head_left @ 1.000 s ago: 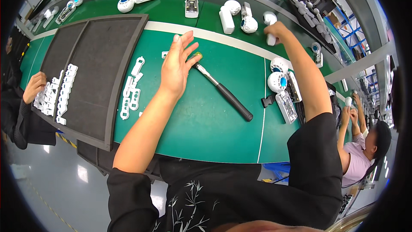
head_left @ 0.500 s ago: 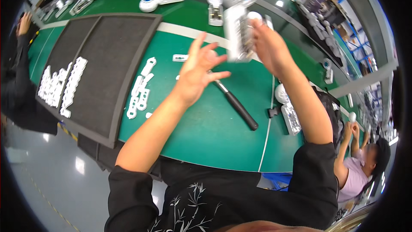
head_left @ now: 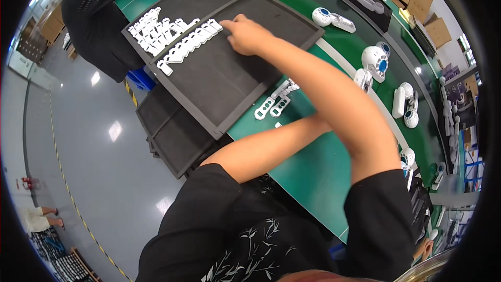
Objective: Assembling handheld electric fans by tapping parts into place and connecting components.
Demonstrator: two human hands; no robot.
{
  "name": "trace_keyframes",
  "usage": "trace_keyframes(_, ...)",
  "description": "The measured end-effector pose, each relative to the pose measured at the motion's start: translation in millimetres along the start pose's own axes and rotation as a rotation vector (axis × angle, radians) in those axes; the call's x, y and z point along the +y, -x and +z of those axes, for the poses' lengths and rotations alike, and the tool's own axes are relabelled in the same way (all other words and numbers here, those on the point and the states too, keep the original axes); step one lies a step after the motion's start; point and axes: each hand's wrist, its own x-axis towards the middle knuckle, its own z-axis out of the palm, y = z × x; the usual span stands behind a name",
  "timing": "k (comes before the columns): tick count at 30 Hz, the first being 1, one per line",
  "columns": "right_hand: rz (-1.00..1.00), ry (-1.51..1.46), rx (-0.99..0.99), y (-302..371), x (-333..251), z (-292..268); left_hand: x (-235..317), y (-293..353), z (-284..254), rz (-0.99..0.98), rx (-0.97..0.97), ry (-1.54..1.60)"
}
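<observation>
The left grip is hidden behind the right forearm [head_left: 323,84]. The same forearm partly covers 1 white device [head_left: 365,78]. Contact between right grip [head_left: 244,36] and nearest white part [head_left: 214,25]: not determinable. The top edge cuts off 2 co-workers [head_left: 94,18].

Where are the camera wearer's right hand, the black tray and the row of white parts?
Right hand [head_left: 245,35]: head view, back of hand.
Black tray [head_left: 214,86]: head view, bare floor.
Row of white parts [head_left: 189,45]: head view, middle of row.

The tray [head_left: 219,84] looks matt, the parts [head_left: 189,48] plastic.
</observation>
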Motion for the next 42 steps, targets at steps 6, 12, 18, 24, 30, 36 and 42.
trace_keyframes(6, 0.023, 0.219, -0.065, -23.0, 2.6, 8.7, 80.2, -7.9, 18.1, -0.604, 0.007, 0.174)
trace_keyframes(12, 0.158, 0.05, -0.186, -3.1, -5.6, -17.8, 36.8, -2.7, 11.8, -0.378, -0.031, 0.64)
trace_keyframes(18, 0.326, -0.738, -0.037, 76.3, -7.4, -109.1, 18.2, -5.8, 0.5, -0.222, -0.012, 0.018)
trace_keyframes(24, 0.541, -1.002, 0.521, 236.3, 37.7, -188.4, 69.5, -8.4, 23.0, -0.424, -0.067, 0.387)
trace_keyframes(30, 0.725, -0.905, 0.584, 311.8, 47.6, -184.8, 74.5, -0.4, 30.1, -0.41, -0.105, 0.166)
trace_keyframes(36, 0.595, -0.844, 0.582, 325.3, 43.1, -182.5, 71.7, 6.1, 41.5, -0.138, -0.16, -0.067)
trace_keyframes(42, 0.584, -0.552, 0.662, 324.4, 37.2, -161.6, 76.5, 14.5, 57.1, -0.213, -0.129, -0.083)
